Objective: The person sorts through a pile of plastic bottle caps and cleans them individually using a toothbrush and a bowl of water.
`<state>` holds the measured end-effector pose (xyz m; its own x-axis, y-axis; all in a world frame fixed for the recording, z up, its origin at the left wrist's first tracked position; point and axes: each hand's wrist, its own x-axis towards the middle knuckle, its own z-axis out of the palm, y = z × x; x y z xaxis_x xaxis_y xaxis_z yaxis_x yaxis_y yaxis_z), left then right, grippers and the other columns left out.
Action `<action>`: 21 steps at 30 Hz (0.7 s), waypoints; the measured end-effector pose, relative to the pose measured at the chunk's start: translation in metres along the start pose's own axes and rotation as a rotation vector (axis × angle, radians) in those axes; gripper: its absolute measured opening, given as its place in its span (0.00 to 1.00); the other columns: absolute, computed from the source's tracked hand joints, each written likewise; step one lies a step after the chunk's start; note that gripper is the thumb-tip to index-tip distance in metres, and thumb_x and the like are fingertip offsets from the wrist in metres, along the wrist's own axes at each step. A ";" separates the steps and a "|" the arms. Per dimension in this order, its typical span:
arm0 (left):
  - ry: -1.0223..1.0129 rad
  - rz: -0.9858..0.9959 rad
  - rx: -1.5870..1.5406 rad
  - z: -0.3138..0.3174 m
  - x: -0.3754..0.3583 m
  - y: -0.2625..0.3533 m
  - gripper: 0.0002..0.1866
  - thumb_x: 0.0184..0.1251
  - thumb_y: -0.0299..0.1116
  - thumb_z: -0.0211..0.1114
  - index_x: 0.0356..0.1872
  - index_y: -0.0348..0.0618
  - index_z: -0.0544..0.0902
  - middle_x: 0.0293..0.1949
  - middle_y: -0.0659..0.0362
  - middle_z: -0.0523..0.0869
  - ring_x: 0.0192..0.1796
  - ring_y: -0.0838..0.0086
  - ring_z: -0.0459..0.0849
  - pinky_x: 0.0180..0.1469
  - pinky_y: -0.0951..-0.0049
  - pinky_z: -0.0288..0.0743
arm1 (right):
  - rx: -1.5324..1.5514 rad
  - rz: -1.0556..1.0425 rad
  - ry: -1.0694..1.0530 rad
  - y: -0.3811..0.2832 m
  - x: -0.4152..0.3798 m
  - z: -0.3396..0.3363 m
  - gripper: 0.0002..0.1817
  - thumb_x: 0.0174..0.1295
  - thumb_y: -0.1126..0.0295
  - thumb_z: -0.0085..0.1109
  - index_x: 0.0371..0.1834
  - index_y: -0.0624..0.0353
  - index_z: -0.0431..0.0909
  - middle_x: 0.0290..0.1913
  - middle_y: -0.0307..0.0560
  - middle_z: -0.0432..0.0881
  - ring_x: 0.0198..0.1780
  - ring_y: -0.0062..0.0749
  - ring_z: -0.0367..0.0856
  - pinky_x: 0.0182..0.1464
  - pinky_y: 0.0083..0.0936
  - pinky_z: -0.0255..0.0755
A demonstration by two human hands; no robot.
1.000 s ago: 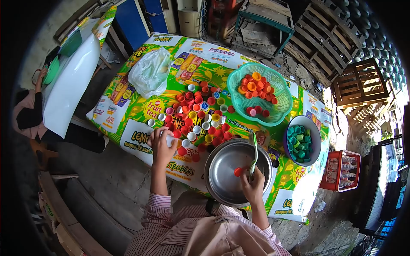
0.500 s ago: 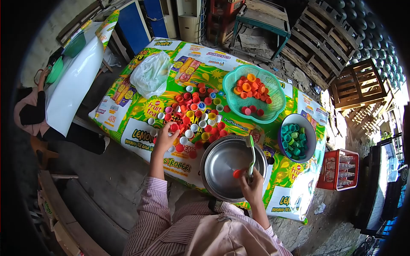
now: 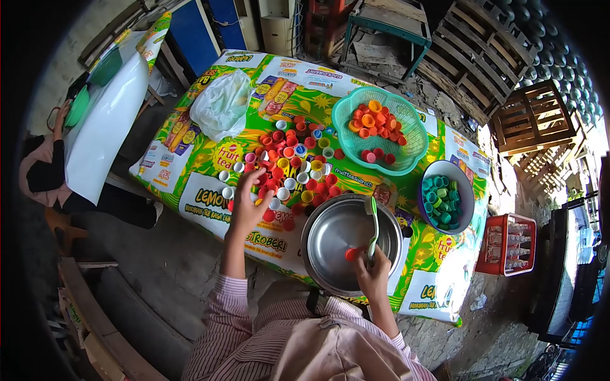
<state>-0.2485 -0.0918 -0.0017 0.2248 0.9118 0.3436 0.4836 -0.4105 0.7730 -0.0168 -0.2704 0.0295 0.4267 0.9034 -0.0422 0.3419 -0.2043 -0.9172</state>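
Observation:
My left hand point(image 3: 246, 202) reaches over the near left side of a spread of loose bottle caps point(image 3: 296, 166), mostly red, white and yellow. Its thumb and index finger are apart, with caps visible below them. In my right hand point(image 3: 373, 273) is a green and white toothbrush point(image 3: 375, 230), head upward, over the right side of a steel basin point(image 3: 316, 262). A red cap point(image 3: 350, 254) shows right at the right hand's fingertips, inside the basin's outline.
Beyond the basin, a mint green basket point(image 3: 416, 143) contains orange and red caps. A bowl point(image 3: 467, 190) of green and teal caps stands right. A white plastic bag point(image 3: 222, 105) lies far left. A red bottle crate point(image 3: 506, 244) is on the floor. Another person point(image 3: 47, 165) sits left.
My left hand's fingers have spread apart, away from the red cap they were at. My right hand keeps the toothbrush over the basin. The view has shifted slightly.

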 end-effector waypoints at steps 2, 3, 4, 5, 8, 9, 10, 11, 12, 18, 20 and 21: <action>-0.255 -0.067 -0.254 0.012 -0.021 0.049 0.23 0.52 0.27 0.68 0.52 0.43 0.74 0.47 0.59 0.76 0.43 0.76 0.77 0.44 0.75 0.71 | 0.040 0.002 0.014 0.000 0.000 0.003 0.04 0.53 0.76 0.57 0.30 0.64 0.75 0.19 0.41 0.74 0.21 0.17 0.67 0.24 0.18 0.61; -0.423 -0.002 -0.328 0.021 -0.031 0.065 0.26 0.50 0.28 0.70 0.53 0.44 0.74 0.46 0.60 0.77 0.43 0.76 0.77 0.44 0.75 0.71 | 0.075 0.049 0.021 0.002 0.001 0.004 0.04 0.53 0.76 0.57 0.30 0.65 0.75 0.19 0.41 0.74 0.21 0.17 0.68 0.24 0.18 0.61; -0.488 0.125 -0.355 0.030 -0.040 0.077 0.28 0.49 0.30 0.71 0.54 0.45 0.74 0.46 0.60 0.77 0.44 0.76 0.78 0.44 0.74 0.72 | 0.109 0.099 0.033 0.004 0.000 0.003 0.04 0.53 0.76 0.58 0.30 0.65 0.75 0.19 0.41 0.74 0.21 0.17 0.68 0.24 0.18 0.62; -0.519 0.124 -0.432 0.041 -0.051 0.088 0.29 0.49 0.30 0.72 0.55 0.45 0.74 0.46 0.60 0.77 0.43 0.75 0.79 0.45 0.72 0.72 | 0.131 0.118 0.032 0.002 0.001 0.002 0.03 0.54 0.76 0.57 0.29 0.64 0.75 0.18 0.41 0.73 0.21 0.17 0.68 0.24 0.18 0.62; -0.445 0.156 -0.469 0.068 -0.072 0.090 0.22 0.49 0.25 0.70 0.48 0.42 0.77 0.43 0.57 0.79 0.41 0.71 0.80 0.44 0.73 0.74 | 0.060 0.075 0.062 -0.007 0.001 -0.004 0.03 0.54 0.76 0.58 0.29 0.65 0.75 0.17 0.39 0.71 0.19 0.16 0.66 0.23 0.17 0.60; -0.455 0.155 -0.477 0.071 -0.074 0.096 0.22 0.49 0.25 0.70 0.48 0.42 0.77 0.43 0.57 0.79 0.41 0.71 0.80 0.44 0.73 0.74 | 0.062 0.070 0.062 -0.014 0.001 -0.007 0.04 0.53 0.76 0.58 0.28 0.65 0.75 0.16 0.39 0.71 0.19 0.15 0.65 0.22 0.17 0.60; -0.428 0.157 -0.463 0.073 -0.073 0.103 0.20 0.48 0.24 0.69 0.46 0.41 0.77 0.42 0.56 0.80 0.41 0.71 0.80 0.44 0.73 0.74 | 0.070 0.064 0.062 -0.012 0.000 -0.010 0.04 0.53 0.76 0.59 0.28 0.65 0.75 0.16 0.39 0.71 0.18 0.15 0.65 0.22 0.18 0.60; -0.399 0.159 -0.448 0.074 -0.075 0.109 0.19 0.48 0.22 0.69 0.44 0.41 0.78 0.41 0.56 0.80 0.41 0.71 0.80 0.44 0.74 0.75 | 0.081 0.044 0.074 -0.013 -0.001 -0.012 0.04 0.54 0.76 0.59 0.28 0.65 0.75 0.16 0.40 0.72 0.18 0.16 0.66 0.22 0.17 0.60; -0.404 0.162 -0.452 0.077 -0.076 0.113 0.19 0.48 0.22 0.69 0.44 0.41 0.78 0.41 0.56 0.80 0.41 0.71 0.80 0.44 0.74 0.75 | 0.093 0.019 0.086 -0.013 -0.002 -0.014 0.04 0.54 0.76 0.58 0.28 0.65 0.75 0.17 0.40 0.73 0.19 0.16 0.67 0.22 0.17 0.61; -0.272 0.094 -0.510 0.096 -0.084 0.106 0.20 0.46 0.21 0.70 0.44 0.41 0.78 0.43 0.55 0.80 0.42 0.71 0.81 0.44 0.73 0.76 | 0.123 0.011 0.055 -0.005 -0.005 -0.029 0.09 0.58 0.72 0.59 0.37 0.67 0.76 0.26 0.46 0.78 0.25 0.18 0.72 0.28 0.18 0.65; -0.308 0.059 -0.463 0.093 -0.079 0.104 0.22 0.46 0.24 0.71 0.46 0.42 0.78 0.41 0.56 0.80 0.42 0.68 0.81 0.45 0.70 0.75 | 0.169 0.020 0.075 0.004 -0.009 -0.038 0.12 0.62 0.68 0.57 0.42 0.66 0.76 0.29 0.37 0.77 0.29 0.13 0.69 0.30 0.12 0.63; -0.340 0.121 -0.317 0.093 -0.075 0.102 0.22 0.46 0.25 0.71 0.47 0.43 0.78 0.40 0.57 0.80 0.43 0.67 0.80 0.46 0.68 0.74 | 0.169 0.069 0.058 0.010 -0.012 -0.044 0.12 0.62 0.68 0.57 0.43 0.66 0.76 0.29 0.38 0.77 0.30 0.13 0.69 0.31 0.12 0.64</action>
<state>-0.1378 -0.2028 0.0017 0.5531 0.7816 0.2883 0.1670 -0.4431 0.8808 0.0186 -0.2996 0.0387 0.4935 0.8652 -0.0887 0.1668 -0.1942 -0.9667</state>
